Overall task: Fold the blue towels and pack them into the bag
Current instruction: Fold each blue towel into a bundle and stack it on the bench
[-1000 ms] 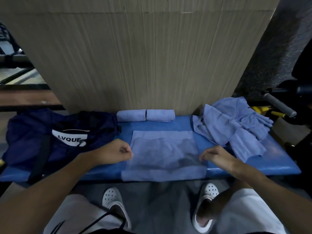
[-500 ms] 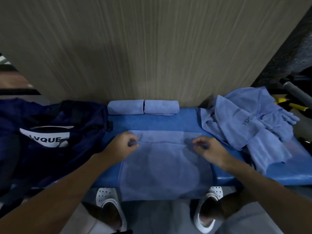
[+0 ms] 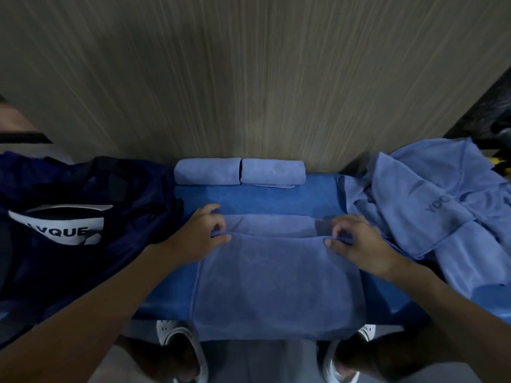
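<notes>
Head: left hand (image 3: 200, 234), right hand (image 3: 360, 244) on towel (image 3: 276, 286)

I have both hands stretched forward, fingers curled: left hand (image 3: 203, 236) pinches the blue towel (image 3: 276, 286) at its folded edge's left end, right hand (image 3: 359, 244) at the right end.

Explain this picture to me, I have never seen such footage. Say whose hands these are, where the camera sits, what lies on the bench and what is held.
No machine here: a person wears one camera on the head, looking down at their own bare hands. The left hand and right hand each pinch a fold near the far end of a blue towel spread on a blue bench. Two rolled towels lie behind it by the wall. A dark bag sits on the left, a heap of unfolded towels on the right.
</notes>
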Tool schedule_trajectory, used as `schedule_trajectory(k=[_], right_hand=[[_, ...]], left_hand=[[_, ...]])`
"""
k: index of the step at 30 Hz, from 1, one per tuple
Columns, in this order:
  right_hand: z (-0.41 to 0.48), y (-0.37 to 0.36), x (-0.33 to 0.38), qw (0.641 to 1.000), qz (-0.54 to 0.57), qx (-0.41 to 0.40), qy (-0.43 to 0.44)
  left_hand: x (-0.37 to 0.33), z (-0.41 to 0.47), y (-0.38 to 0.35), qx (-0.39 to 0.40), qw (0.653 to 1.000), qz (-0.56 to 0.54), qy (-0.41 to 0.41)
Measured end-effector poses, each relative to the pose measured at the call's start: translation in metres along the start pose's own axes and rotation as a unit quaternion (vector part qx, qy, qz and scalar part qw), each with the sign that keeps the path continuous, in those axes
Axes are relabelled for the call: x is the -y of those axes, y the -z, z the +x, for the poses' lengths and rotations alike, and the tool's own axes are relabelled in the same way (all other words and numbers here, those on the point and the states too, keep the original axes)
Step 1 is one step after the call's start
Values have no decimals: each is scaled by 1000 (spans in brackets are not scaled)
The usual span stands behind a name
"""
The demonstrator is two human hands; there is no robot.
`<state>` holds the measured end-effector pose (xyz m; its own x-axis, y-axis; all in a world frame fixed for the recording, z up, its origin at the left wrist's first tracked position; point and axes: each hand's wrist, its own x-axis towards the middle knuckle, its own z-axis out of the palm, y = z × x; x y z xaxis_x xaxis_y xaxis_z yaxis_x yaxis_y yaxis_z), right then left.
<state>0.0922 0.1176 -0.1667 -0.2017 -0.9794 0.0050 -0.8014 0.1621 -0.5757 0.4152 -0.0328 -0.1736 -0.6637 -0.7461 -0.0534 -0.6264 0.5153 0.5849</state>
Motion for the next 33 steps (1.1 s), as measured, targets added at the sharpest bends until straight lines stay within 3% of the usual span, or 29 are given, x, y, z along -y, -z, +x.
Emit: schedule_trajectory(k=[9,15,26,33], right_hand=[[12,-11,-17,999,5,39,-35],[14,-8,-13,1000,7,23,-11],[-3,8,4,972,214,-65,-72],[-31,50,34,957,269,-102,-23]], left_hand=[[2,10,3,-10,997,62,36],[-6,10,14,9,1000,0,25],[-33,-9,42,-58,996,-56,24],[-65,-40,80,-67,995,-70,-24]])
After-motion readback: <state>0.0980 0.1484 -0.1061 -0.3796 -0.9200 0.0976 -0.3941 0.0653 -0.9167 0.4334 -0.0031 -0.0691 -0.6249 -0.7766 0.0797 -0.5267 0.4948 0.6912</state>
